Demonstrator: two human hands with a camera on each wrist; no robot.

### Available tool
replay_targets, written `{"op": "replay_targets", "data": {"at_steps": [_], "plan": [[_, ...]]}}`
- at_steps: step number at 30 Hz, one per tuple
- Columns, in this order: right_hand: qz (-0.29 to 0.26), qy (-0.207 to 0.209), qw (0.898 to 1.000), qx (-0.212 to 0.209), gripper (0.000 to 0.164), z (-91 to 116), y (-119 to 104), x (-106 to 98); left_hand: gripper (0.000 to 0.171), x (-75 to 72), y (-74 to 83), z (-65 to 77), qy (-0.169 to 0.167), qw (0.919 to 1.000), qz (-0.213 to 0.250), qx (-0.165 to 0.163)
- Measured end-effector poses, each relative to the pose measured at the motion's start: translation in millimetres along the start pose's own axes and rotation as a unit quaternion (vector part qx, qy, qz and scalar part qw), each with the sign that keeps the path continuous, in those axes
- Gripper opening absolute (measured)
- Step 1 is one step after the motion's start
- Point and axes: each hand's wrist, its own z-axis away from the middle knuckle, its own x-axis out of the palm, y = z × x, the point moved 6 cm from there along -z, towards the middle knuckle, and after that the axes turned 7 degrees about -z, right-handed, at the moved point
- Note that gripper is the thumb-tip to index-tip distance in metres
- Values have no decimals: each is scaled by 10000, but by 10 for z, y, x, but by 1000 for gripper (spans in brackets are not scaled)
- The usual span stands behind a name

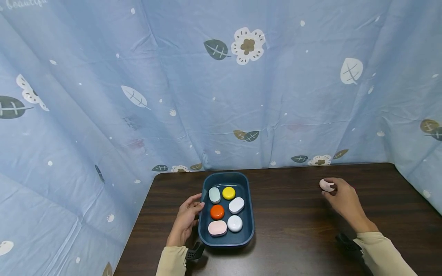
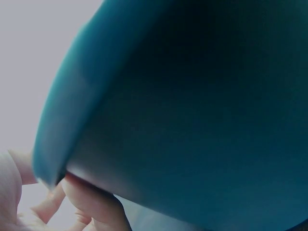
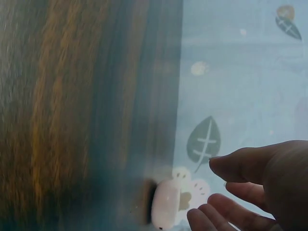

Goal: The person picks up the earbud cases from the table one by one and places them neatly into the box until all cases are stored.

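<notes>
A dark blue tray (image 1: 224, 180) stands on the table, and my left hand (image 1: 185, 220) grips its left side. In the left wrist view, the fingers (image 2: 94, 198) are against the edge of the tray (image 2: 202, 120). Inside lie smooth, rounded, pebble-like pieces: pale green (image 1: 214, 195), yellow (image 1: 228, 193), orange-red (image 1: 217, 212), pink (image 1: 217, 228) and two white ones (image 1: 236, 205). Far to the right, my right hand (image 1: 347, 201) reaches around a pale pink piece (image 1: 326, 185) on the table. The right wrist view shows that piece (image 3: 165, 204) beside the spread fingers (image 3: 240, 211), with a gap between.
The dark wooden table (image 1: 286, 214) carries both the tray and the loose piece. A blue patterned curtain (image 1: 193, 96) hangs behind the table's back edge and along its left side. Black wrist straps (image 1: 195, 251) sit at both cuffs.
</notes>
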Motion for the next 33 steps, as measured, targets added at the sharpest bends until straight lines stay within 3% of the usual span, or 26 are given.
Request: {"op": "replay_targets", "data": {"at_steps": [9,24,33], "plan": [[158,-155,9997,144,47,-82,183,21,40,0,-9,-6,-15,10000,68,26],[380,-570,9964,502,52,-163,268,83,39,9,-23,-19,-7,10000,48,50],[430,-522,9976,163,49,-190,279,164,39,2,-16,-15,2,10000,55,66]]}}
